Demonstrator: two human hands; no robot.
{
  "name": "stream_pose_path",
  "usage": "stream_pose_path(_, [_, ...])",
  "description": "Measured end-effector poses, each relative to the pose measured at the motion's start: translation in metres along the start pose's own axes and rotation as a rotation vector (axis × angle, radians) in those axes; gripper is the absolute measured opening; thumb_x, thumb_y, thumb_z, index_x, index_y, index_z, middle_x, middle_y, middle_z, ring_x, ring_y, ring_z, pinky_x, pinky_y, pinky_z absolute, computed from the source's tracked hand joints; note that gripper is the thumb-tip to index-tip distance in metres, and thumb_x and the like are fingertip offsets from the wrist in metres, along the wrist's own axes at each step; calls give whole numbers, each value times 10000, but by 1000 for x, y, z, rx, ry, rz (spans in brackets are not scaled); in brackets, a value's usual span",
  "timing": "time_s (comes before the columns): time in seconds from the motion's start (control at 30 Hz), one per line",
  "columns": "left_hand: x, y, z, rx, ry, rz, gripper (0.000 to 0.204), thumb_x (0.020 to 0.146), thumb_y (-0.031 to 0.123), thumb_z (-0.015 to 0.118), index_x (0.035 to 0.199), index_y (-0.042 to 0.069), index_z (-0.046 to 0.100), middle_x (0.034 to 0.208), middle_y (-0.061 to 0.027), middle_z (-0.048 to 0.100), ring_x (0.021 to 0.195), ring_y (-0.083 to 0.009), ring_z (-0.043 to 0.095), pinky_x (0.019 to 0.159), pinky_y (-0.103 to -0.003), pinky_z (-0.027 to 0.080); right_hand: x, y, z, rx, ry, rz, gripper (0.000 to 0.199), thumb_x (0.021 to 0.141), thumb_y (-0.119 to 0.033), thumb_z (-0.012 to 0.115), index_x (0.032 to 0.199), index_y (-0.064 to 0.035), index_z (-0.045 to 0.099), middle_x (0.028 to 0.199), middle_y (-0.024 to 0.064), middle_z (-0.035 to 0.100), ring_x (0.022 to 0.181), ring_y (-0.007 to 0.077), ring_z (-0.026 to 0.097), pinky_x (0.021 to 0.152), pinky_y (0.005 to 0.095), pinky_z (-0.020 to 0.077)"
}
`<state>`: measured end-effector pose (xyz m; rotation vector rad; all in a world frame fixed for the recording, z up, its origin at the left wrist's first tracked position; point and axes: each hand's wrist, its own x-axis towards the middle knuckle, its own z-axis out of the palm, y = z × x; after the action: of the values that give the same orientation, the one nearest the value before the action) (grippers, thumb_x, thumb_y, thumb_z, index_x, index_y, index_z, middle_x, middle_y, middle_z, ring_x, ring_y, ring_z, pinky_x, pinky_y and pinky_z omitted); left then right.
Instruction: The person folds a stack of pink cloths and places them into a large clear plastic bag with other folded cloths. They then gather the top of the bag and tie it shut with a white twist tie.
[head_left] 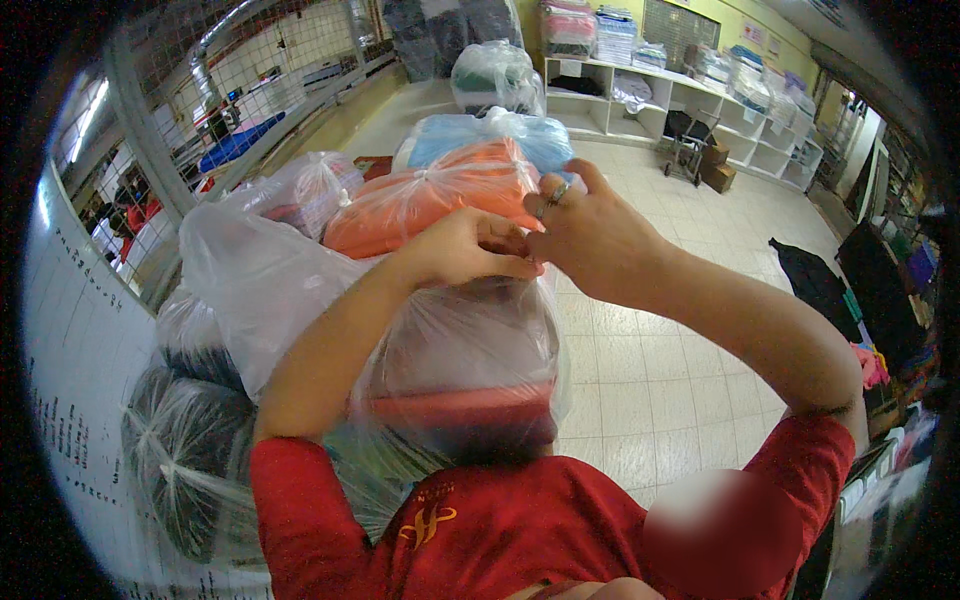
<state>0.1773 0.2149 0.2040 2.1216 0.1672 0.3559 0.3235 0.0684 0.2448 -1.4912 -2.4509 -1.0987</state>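
Atop clear bag neck: left hand, right hand pinching; tiled floor open rightward.

Hands atop near bag; bag pile behind; shelves beyond.

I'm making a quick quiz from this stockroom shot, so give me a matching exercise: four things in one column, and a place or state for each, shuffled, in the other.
Things:
1. left hand
2. right hand
3. orange bundle bag
4. white shelving

Places or states:
A. along the far wall, stacked with folded goods
B. wears a ring, fingers at the top of the clear bag
C. lies on the pile just behind both hands
D. pinches the gathered neck of the clear bag

Pairs: 1-D, 2-B, 3-C, 4-A
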Motion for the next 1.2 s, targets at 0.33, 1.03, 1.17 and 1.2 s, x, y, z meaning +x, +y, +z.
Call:
stream_pose_path(0.33, [-5, 12, 9, 124, 74, 14, 185, 686, 107, 810, 828, 30, 718, 784, -25, 707, 725, -91, 636, 700, -258, 494, -39, -5, -18, 355, -282, 337, 185, 933, -199, 543, 860, -30, 536, 763, 115, 611, 726, 331, 612, 726, 431, 485])
stream_pose_path(1.03, [-17, 39, 44, 1362, 77, 703, 92, 794, 135, 557, 835, 80, 618, 845, -84, 631, 878, -254, 634, 759, -373, 514, 125, 23, 19, 518, -635, -328, 163, 703, -200, 696, 781, -61, 730, 751, 96, 700, 691, 188, 651, 632, 348, 504])
stream_pose_path(1.17, [-6, 32, 34, 1198, 69, 422, 118, 732, 117, 648, 838, 70, 625, 842, -125, 669, 837, -275, 657, 702, -373, 527, 128, 29, 35, 568, -528, -217, 191, 724, -198, 689, 858, -69, 732, 814, 95, 704, 732, 196, 648, 650, 352, 502])
stream_pose_path(1.2, [0, 35, 27, 1068, -20, 251, 149, 737, 144, 664, 863, 72, 631, 852, -124, 668, 843, -276, 652, 718, -379, 521, 122, 34, 36, 650, -484, -127, 203, 733, -206, 691, 879, -70, 730, 829, 94, 704, 742, 197, 648, 654, 352, 502])
